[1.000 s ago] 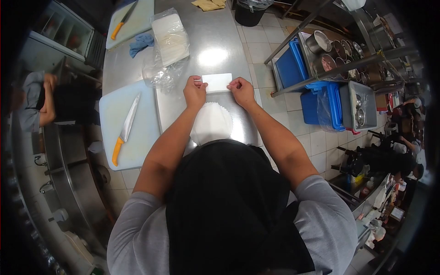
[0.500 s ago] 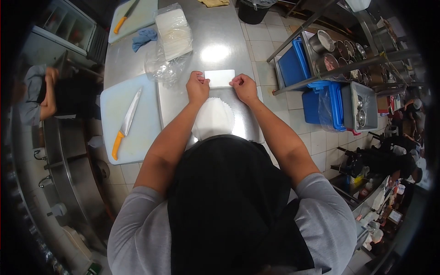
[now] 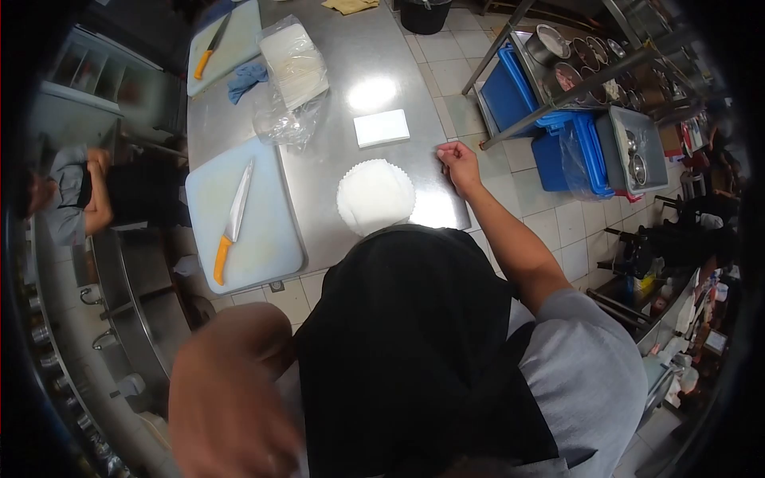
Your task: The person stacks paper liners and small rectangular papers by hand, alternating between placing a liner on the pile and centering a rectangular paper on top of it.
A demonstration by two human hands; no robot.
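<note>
A white rectangular block or stack point(image 3: 382, 129) lies flat on the steel table point(image 3: 335, 187). Nearer the apron is a round white stack with a scalloped edge point(image 3: 376, 197), its near side hidden. My right hand point(image 3: 460, 166) is at the table's right edge, to the right of both, its fingers curled together with nothing visible in them. At the lower left, close to the camera, my left hand point(image 3: 235, 414) is smeared by motion; its fingers and anything in them cannot be made out.
A cutting board point(image 3: 275, 215) with an orange-handled knife point(image 3: 231, 223) is at the left. Behind lie a plastic-wrapped white stack point(image 3: 295, 64), a blue cloth point(image 3: 248, 80) and a second board point(image 3: 239, 40) with a knife. A person point(image 3: 96, 191) stands at the left; blue bins point(image 3: 566, 163) are right.
My left hand has left the white block and swung back to the lower left. My right hand has let go of the block and moved right. The block stays on the table.
</note>
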